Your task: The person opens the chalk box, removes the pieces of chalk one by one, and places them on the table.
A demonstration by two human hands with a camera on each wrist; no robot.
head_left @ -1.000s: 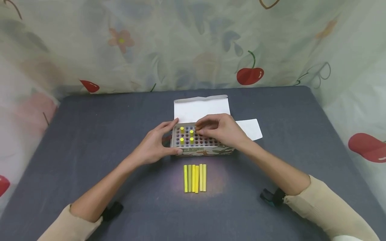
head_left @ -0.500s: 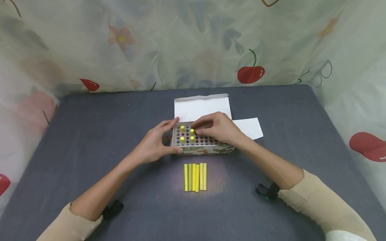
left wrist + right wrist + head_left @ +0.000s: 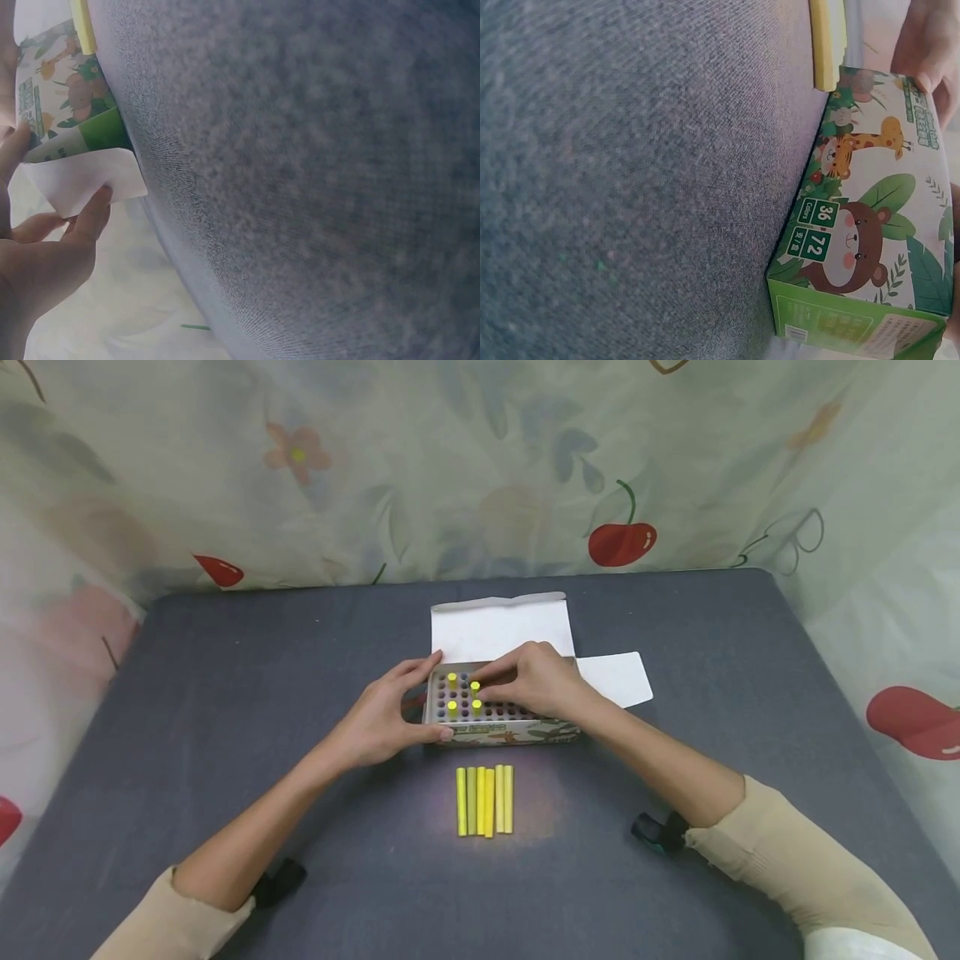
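Note:
A printed cardboard box (image 3: 517,732) stands open mid-table, its white lid (image 3: 498,628) folded back. Inside is a grid of dark holes with yellow chalk sticks (image 3: 452,704) standing in the left part. My left hand (image 3: 429,702) grips the box's left end, thumb on the front and fingers behind. My right hand (image 3: 480,687) reaches over the grid and pinches the top of one standing yellow stick (image 3: 475,686). The right wrist view shows the box's animal-print side (image 3: 862,225), a lying chalk end (image 3: 827,41) and the left thumb (image 3: 930,52). In the left wrist view, my fingers (image 3: 94,214) touch a white flap (image 3: 82,180).
Several yellow chalk sticks (image 3: 484,800) lie side by side on the grey table (image 3: 225,710) just in front of the box. A white side flap (image 3: 617,680) sticks out to the right. Floral cloth (image 3: 480,468) hangs behind and beside the table.
My right hand has slid left across the grid, from its middle to the standing yellow sticks. The left hand and the box have stayed put.

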